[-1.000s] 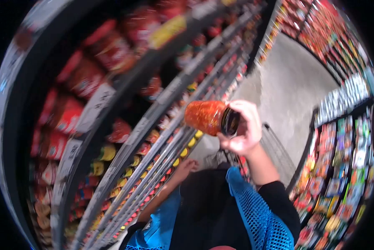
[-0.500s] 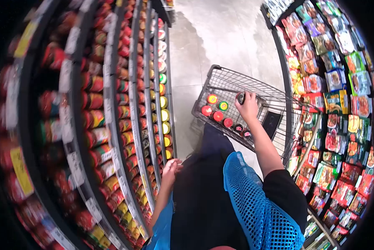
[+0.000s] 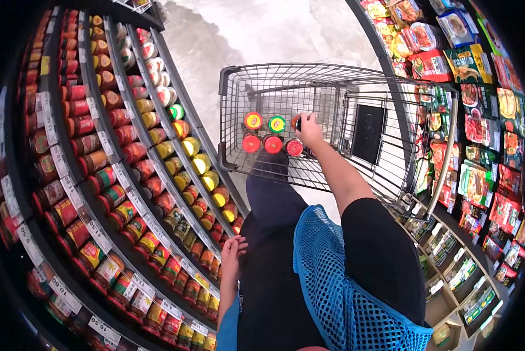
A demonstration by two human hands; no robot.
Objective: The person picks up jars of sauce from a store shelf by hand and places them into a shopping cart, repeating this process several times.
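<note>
My right hand (image 3: pixel 309 128) reaches down into a wire shopping cart (image 3: pixel 332 69), its fingers closed round a dark-lidded jar (image 3: pixel 298 123). Beside that jar stands one with a green and yellow lid (image 3: pixel 277 123), then one with a yellow and red lid (image 3: pixel 252 120). Along the near side are red-lidded jars (image 3: pixel 273 144), and the jar at the end of that row (image 3: pixel 294 147) is partly covered by my arm. My left hand (image 3: pixel 233 248) hangs by my body near the shelf, its fingers loosely apart with nothing in them.
On the left, sloping shelves (image 3: pixel 113 169) with price strips hold rows of jars. A rack of packaged food (image 3: pixel 476 117) rises on the right, with wooden bins (image 3: pixel 444 298) below it. The cart's handle (image 3: pixel 446 169) points right. Grey floor (image 3: pixel 216 35) lies beyond the cart.
My view has turned, and the cart now appears larger and further left. My right hand has lowered the dark-lidded jar to beside the others. My left hand still hangs by the shelf.
</note>
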